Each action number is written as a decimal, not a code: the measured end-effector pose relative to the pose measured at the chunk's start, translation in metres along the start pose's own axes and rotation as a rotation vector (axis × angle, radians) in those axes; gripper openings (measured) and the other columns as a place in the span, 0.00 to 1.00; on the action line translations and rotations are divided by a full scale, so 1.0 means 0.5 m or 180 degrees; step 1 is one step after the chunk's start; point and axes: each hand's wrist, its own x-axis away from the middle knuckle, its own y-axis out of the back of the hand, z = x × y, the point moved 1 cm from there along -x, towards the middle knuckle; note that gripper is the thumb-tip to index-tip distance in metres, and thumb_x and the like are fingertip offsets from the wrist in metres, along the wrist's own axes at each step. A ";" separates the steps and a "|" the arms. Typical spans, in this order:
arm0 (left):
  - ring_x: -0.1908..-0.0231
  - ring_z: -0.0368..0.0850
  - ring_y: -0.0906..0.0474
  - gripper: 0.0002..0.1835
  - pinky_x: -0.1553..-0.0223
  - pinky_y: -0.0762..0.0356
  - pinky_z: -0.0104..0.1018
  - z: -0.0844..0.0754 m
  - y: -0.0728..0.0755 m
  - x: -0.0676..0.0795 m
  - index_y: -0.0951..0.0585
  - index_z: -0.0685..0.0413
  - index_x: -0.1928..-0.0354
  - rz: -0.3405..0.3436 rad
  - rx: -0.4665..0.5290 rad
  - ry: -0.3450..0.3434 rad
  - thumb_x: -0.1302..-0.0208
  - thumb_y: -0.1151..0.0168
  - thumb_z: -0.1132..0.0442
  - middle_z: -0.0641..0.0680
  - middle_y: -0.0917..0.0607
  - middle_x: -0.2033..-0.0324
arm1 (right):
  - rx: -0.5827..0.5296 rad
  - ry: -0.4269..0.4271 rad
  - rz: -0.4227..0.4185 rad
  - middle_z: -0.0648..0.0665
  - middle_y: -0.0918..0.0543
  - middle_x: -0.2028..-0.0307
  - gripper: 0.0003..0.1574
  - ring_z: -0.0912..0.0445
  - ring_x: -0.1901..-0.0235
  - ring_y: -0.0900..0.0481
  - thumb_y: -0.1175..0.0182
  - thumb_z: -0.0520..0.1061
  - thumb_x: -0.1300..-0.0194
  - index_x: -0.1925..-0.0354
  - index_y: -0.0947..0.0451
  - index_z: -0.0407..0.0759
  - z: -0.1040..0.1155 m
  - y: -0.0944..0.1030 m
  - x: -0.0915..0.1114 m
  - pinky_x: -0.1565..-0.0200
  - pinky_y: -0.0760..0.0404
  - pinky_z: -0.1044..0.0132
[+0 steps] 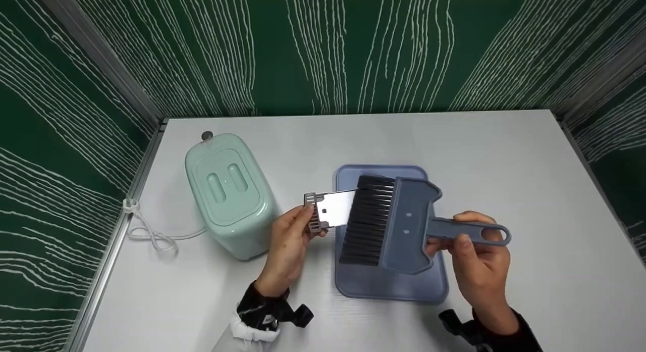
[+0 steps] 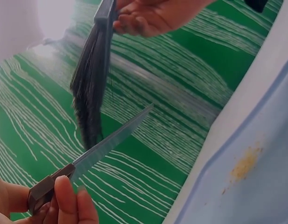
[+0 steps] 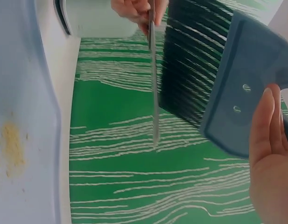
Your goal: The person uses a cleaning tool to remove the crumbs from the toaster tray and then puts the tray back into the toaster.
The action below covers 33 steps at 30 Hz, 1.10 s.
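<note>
My left hand pinches the grey slotted end of a thin metal crumb tray, which points right. With my right hand I hold the handle of a blue-grey brush. Its black bristles overlap the crumb tray's far end in the head view and hang close by its face in the left wrist view. Both are held above a blue rectangular tray on the table. Yellowish crumbs lie in that blue tray, hidden behind the brush in the head view.
A mint-green toaster with its lid on stands just left of my left hand. Its white cord runs to the table's left edge. Green walls with white wavy lines enclose the white table.
</note>
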 end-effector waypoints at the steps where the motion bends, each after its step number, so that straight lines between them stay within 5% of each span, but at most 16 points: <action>1: 0.67 0.43 0.19 0.17 0.63 0.18 0.31 0.001 -0.001 0.001 0.21 0.77 0.46 0.0016 0.0001 -0.0002 0.19 0.46 0.65 0.60 0.14 0.61 | 0.0039 0.0005 0.0033 0.29 0.13 0.64 0.16 0.47 0.67 0.11 0.53 0.29 0.20 0.39 0.34 0.18 -0.003 -0.002 0.002 0.59 0.12 0.61; 8: 0.69 0.44 0.20 0.15 0.64 0.19 0.32 0.007 -0.007 0.000 0.18 0.76 0.50 0.0075 0.0020 0.0020 0.20 0.46 0.66 0.59 0.14 0.64 | 0.0570 0.0000 0.0259 0.33 0.11 0.62 0.17 0.51 0.67 0.10 0.52 0.30 0.19 0.39 0.36 0.17 -0.022 -0.017 0.011 0.61 0.11 0.63; 19: 0.68 0.43 0.20 0.15 0.64 0.19 0.33 0.008 -0.010 0.002 0.18 0.76 0.51 0.0110 -0.0056 0.0087 0.20 0.45 0.66 0.56 0.15 0.65 | 0.0767 -0.0202 0.0461 0.35 0.12 0.62 0.17 0.52 0.66 0.10 0.51 0.30 0.20 0.40 0.36 0.17 -0.031 -0.015 0.012 0.61 0.12 0.64; 33: 0.71 0.43 0.21 0.15 0.66 0.19 0.32 0.008 -0.007 0.004 0.18 0.77 0.53 0.0170 -0.0133 -0.0011 0.20 0.46 0.67 0.56 0.15 0.68 | 0.0963 -0.0170 0.0159 0.36 0.14 0.67 0.14 0.52 0.70 0.12 0.49 0.25 0.23 0.42 0.31 0.19 -0.001 0.003 0.000 0.60 0.13 0.67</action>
